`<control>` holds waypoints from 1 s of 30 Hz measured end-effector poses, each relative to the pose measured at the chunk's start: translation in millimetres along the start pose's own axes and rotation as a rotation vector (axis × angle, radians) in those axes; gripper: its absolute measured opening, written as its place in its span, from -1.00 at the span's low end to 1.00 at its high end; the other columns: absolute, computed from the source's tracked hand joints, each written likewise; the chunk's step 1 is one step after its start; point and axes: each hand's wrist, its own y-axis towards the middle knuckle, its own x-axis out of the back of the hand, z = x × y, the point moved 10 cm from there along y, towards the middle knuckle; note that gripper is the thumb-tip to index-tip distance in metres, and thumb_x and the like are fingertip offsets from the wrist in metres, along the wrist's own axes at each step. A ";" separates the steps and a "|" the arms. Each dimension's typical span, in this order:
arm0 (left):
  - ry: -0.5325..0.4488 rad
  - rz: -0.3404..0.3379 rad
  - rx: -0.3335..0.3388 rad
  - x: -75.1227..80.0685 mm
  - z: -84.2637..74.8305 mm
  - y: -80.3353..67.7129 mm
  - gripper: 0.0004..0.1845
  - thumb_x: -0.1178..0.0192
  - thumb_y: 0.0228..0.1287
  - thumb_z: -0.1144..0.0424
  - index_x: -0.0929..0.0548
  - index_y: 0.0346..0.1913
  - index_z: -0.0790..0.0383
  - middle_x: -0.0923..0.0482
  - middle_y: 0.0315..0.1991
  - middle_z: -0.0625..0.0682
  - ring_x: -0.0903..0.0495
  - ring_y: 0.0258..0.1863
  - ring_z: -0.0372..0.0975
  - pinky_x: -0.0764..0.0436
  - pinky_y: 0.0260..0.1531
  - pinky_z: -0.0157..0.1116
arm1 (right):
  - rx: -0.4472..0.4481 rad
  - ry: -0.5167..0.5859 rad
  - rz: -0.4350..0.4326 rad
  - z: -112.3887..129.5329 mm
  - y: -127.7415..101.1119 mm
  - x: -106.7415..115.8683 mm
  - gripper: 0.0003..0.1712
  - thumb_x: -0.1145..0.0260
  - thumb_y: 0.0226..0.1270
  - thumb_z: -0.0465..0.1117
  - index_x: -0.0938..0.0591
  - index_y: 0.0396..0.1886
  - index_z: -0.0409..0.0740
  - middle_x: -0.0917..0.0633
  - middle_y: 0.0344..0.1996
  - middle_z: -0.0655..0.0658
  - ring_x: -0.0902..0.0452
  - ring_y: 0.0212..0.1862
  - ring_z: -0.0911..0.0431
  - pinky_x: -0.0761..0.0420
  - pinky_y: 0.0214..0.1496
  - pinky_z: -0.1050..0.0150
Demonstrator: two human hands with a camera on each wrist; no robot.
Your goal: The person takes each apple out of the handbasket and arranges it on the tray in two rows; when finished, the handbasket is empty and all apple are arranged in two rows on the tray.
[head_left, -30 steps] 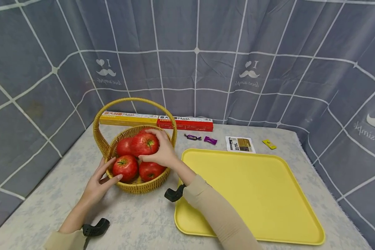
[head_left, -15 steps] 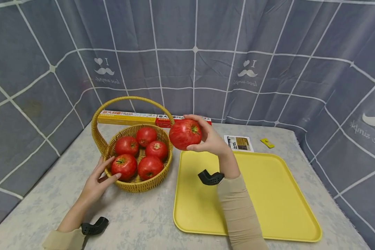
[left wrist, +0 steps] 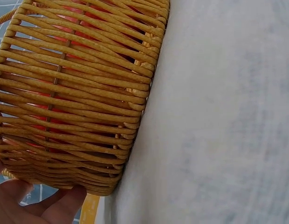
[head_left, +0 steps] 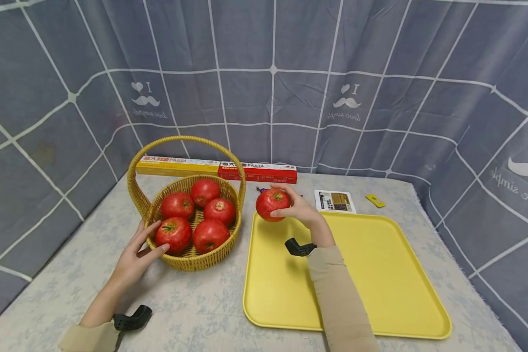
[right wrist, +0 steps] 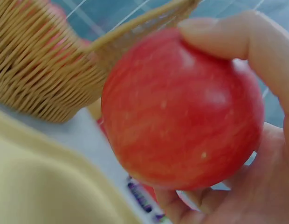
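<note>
My right hand holds a red apple over the far left corner of the yellow tray; the right wrist view shows the thumb on one side of this apple and fingers curled on the other. On the left stands a woven basket with a tall arched handle and several red apples inside. My left hand grips its near left rim, thumb over the edge beside an apple. Close up in the left wrist view, fingertips press against the wicker wall.
Behind the basket lie a yellow pasta box and a red pasta box end to end. A white printed packet and a small yellow packet lie beyond the tray. A purple-wrapped candy is partly hidden near the held apple.
My right hand has lifted an apple out of the basket, carried it right, then lowered it over the tray's far left corner. The left hand has stayed at the basket rim.
</note>
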 end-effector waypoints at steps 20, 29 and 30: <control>0.050 0.003 -0.020 0.2 -3.7 -1.0 -0.35 -0.17 0.32 0.20 -0.21 0.42 0.20 0.39 0.48 0.18 0.13 0.39 0.20 -0.27 -0.13 -0.75 | -0.150 -0.195 -0.020 -38.7 6.7 -6.8 -0.07 -0.45 0.00 -0.31 -0.25 0.40 -0.12 -0.30 0.28 -0.28 -0.29 0.24 -0.19 -0.37 0.21 -0.05; 0.055 0.002 -0.020 0.2 -3.2 -0.7 -0.35 -0.16 0.32 0.19 -0.21 0.42 0.20 0.40 0.48 0.17 0.16 0.40 0.19 -0.26 -0.14 -0.75 | 0.040 -0.172 -0.118 54.9 -11.8 -7.7 -0.20 -0.36 0.14 -0.36 -0.24 0.37 -0.25 -0.31 0.30 -0.34 -0.18 0.31 -0.25 -0.19 0.29 -0.17; 0.055 0.002 -0.020 0.3 -3.0 -0.8 -0.35 -0.16 0.32 0.19 -0.21 0.42 0.20 0.40 0.48 0.17 0.16 0.40 0.19 -0.26 -0.14 -0.75 | 0.082 -0.152 -0.132 65.5 -13.6 -8.3 -0.23 -0.35 0.15 -0.37 -0.25 0.36 -0.25 -0.33 0.28 -0.33 -0.21 0.30 -0.24 -0.20 0.30 -0.16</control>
